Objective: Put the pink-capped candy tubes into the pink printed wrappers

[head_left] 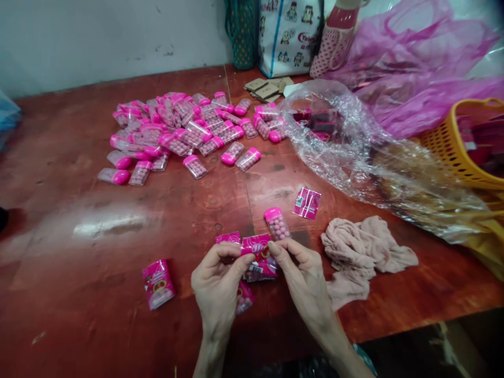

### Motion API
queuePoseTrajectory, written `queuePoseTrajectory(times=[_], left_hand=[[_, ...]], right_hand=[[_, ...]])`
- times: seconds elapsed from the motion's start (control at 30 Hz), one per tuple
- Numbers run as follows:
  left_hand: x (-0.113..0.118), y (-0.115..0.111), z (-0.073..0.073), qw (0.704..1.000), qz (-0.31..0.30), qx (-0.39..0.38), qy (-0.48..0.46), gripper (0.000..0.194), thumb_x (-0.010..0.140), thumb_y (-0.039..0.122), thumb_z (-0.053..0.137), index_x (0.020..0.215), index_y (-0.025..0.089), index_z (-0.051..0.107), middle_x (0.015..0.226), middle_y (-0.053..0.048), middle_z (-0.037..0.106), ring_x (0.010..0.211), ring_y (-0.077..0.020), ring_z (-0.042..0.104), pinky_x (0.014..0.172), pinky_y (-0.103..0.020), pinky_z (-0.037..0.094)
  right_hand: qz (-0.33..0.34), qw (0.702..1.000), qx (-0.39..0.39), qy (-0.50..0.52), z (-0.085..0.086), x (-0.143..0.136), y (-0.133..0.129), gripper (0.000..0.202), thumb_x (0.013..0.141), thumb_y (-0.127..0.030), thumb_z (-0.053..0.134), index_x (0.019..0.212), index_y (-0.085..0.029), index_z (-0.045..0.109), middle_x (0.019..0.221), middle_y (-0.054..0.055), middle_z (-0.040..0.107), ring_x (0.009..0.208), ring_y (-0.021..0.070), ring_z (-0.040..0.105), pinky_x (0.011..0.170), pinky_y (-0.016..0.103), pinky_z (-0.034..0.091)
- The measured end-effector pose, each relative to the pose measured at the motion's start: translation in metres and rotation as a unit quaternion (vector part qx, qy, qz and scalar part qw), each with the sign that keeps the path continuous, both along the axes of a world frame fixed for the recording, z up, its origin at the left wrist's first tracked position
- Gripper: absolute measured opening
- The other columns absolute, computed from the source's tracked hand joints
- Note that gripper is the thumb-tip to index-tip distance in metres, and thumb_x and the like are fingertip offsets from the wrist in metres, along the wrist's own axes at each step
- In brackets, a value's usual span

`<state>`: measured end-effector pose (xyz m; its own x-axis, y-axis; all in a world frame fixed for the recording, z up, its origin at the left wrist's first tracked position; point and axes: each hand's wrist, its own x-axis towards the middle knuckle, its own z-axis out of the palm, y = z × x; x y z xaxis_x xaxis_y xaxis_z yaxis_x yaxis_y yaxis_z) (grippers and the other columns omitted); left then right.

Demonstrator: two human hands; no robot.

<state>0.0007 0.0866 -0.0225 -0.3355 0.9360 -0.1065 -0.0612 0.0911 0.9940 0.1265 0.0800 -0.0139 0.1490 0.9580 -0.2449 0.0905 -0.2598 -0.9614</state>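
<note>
Between my left hand (220, 278) and my right hand (305, 275) is a small pink printed sleeve (255, 244), pinched by thumb and fingers at its left and right edges. Under it on the table lie more pink printed sleeves (260, 270), partly hidden. Just beyond my right fingers lies a clear pack of pink candies (279, 226) with a bright pink cap. Below my left fingers a sleeved candy pack (244, 298) shows in part. Another sleeved candy pack (158, 284) lies apart to the left. A single flat sleeve (306, 203) rests farther right.
A heap of pink-capped candy packs (177, 123) covers the back of the red table (98, 283). At right are a crumpled beige cloth (366, 247), a clear plastic bag (334, 152) and a yellow basket (444, 139). Cardboard pieces (270, 89) and bags stand behind.
</note>
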Motion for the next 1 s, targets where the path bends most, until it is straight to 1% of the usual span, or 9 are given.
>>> queuePoseTrajectory(times=[0.1,0.2,0.3,0.37,0.5,0.6,0.73,0.83,1.0], left_hand=[[-0.001,0.002,0.0,0.998,-0.051,0.025,0.02,0.008,0.063,0.011,0.071,0.065,0.018,0.068,0.072,-0.001,0.064,0.072,-0.0145,0.058,0.064,-0.022,0.046],[-0.001,0.004,0.001,0.996,-0.082,-0.004,-0.031,0.006,0.068,0.015,0.067,0.069,0.018,0.072,0.082,-0.006,0.068,0.081,-0.0198,0.06,0.073,-0.029,0.047],[-0.001,0.006,0.001,0.989,-0.048,-0.047,-0.132,0.006,0.066,0.019,0.068,0.07,0.017,0.072,0.075,-0.005,0.07,0.069,-0.016,0.06,0.064,-0.025,0.048],[-0.002,0.008,0.002,0.984,-0.015,-0.06,-0.166,0.007,0.063,0.02,0.071,0.068,0.015,0.072,0.068,-0.004,0.07,0.063,-0.0131,0.06,0.06,-0.021,0.047],[-0.005,0.012,0.003,0.975,0.024,-0.082,-0.207,0.011,0.059,0.023,0.074,0.066,0.014,0.072,0.066,-0.005,0.07,0.058,-0.0116,0.061,0.057,-0.019,0.048],[-0.007,0.014,0.004,0.969,0.042,-0.087,-0.228,0.011,0.059,0.023,0.074,0.066,0.014,0.072,0.069,-0.005,0.071,0.061,-0.0127,0.063,0.059,-0.021,0.051],[-0.009,0.015,0.003,0.968,0.074,-0.08,-0.224,0.011,0.06,0.022,0.074,0.068,0.015,0.071,0.071,-0.005,0.072,0.061,-0.0133,0.063,0.059,-0.022,0.052],[-0.007,0.014,0.002,0.973,0.081,-0.062,-0.206,0.009,0.062,0.022,0.072,0.068,0.017,0.071,0.073,-0.004,0.072,0.062,-0.0141,0.064,0.06,-0.024,0.052],[-0.002,0.011,0.001,0.984,0.059,-0.032,-0.165,0.005,0.065,0.02,0.07,0.068,0.017,0.071,0.077,-0.003,0.071,0.068,-0.0132,0.063,0.065,-0.023,0.05]], right_hand=[[0.022,0.999,0.032,-0.023,0.001,-0.001,0.0,0.025,0.086,-0.032,0.05,0.07,-0.017,0.06,0.062,-0.003,0.05,0.058,0.0106,0.043,0.053,0.021,0.033],[0.059,0.995,0.066,-0.049,0.003,0.001,0.003,0.027,0.09,-0.03,0.044,0.073,-0.018,0.06,0.065,-0.002,0.051,0.059,0.0114,0.046,0.054,0.022,0.034],[0.005,0.981,0.1,-0.164,-0.001,0.005,0.01,0.022,0.091,-0.028,0.041,0.085,-0.018,0.06,0.077,0.002,0.055,0.071,0.0151,0.051,0.064,0.026,0.038],[-0.037,0.952,0.111,-0.282,-0.007,0.008,0.016,0.018,0.088,-0.03,0.046,0.094,-0.018,0.058,0.089,0.006,0.055,0.082,0.02,0.051,0.073,0.032,0.038],[-0.009,0.913,0.092,-0.397,-0.021,0.008,0.023,0.019,0.083,-0.032,0.052,0.093,-0.018,0.058,0.094,0.011,0.054,0.085,0.0251,0.051,0.072,0.037,0.041],[-0.013,0.939,0.065,-0.337,-0.023,0.01,0.02,0.013,0.083,-0.03,0.054,0.087,-0.018,0.057,0.087,0.008,0.058,0.078,0.0222,0.054,0.07,0.035,0.042],[-0.023,0.997,-0.025,-0.073,-0.008,0.021,0.01,0.017,0.08,-0.035,0.058,0.086,-0.019,0.055,0.075,0.003,0.061,0.065,0.0155,0.056,0.061,0.027,0.044],[0.017,0.991,-0.091,0.095,0.006,0.026,0.001,0.025,0.076,-0.039,0.062,0.086,-0.018,0.055,0.069,0.0,0.059,0.058,0.0118,0.054,0.053,0.022,0.044],[0.047,0.98,-0.107,0.161,0.013,0.021,-0.007,0.024,0.073,-0.035,0.066,0.085,-0.017,0.057,0.072,-0.001,0.06,0.054,0.0079,0.05,0.05,0.018,0.042]])
